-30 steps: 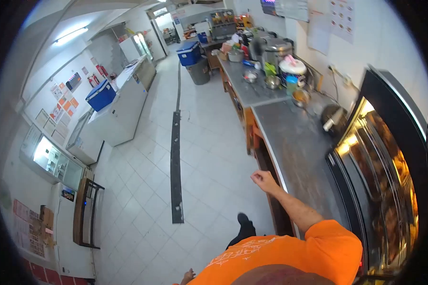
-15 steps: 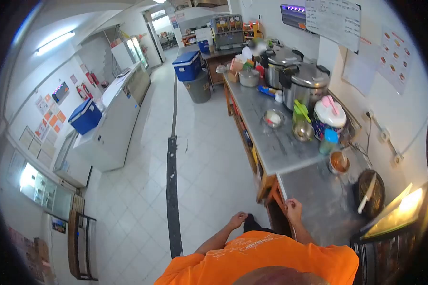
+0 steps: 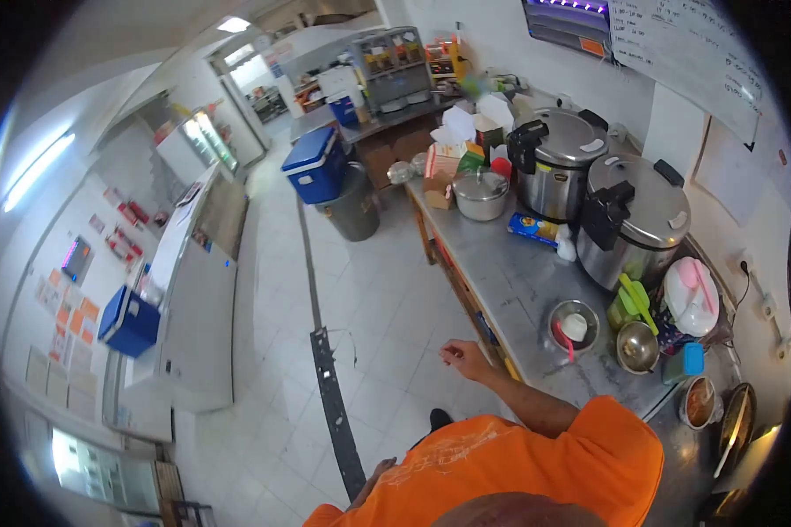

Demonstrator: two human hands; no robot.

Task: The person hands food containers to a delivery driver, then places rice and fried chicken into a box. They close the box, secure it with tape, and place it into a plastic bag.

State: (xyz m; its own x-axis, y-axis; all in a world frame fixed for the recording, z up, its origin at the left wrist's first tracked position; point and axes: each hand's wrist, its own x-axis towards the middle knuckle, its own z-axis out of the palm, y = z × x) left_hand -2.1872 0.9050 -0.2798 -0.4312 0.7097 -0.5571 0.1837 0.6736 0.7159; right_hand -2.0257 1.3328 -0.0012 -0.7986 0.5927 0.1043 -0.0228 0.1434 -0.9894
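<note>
Head view: a kitchen aisle seen from above, the person in an orange shirt walking beside a long counter on the right.
Right hand (image 3: 462,357): out in front at the near edge of the steel counter (image 3: 518,290), fingers loosely curled, holding nothing that can be seen; whether it touches the edge cannot be told.
Left hand (image 3: 371,485): low by the hip, only partly in view, fingers hidden; whether it is spread or closed cannot be told.
Nearest thing: a small steel bowl (image 3: 574,327) with a white lump and a pink-handled utensil in it, just right of the right hand and slightly farther on the counter.
Nearer hand: the right, by a clear margin; the left is well apart on the aisle side.
Long axis: the counter runs from near right to far left-centre, and the bowls and pots line up along it.
Second bowl (image 3: 637,346): round, polished metal, just right of the first, near a green scoop (image 3: 632,299).
Rice cookers: a large cooker (image 3: 633,215) and a farther cooker (image 3: 558,162), both brushed steel drums with black handles, domed lids shut.
Lidded pot (image 3: 481,193): squat, shiny, farther along the counter.
Floor (image 3: 360,299): pale square tile, glossy, with a dark strip running along the aisle.
Blue cooler (image 3: 312,162): hard plastic, boxy, on the far left of the aisle.
</note>
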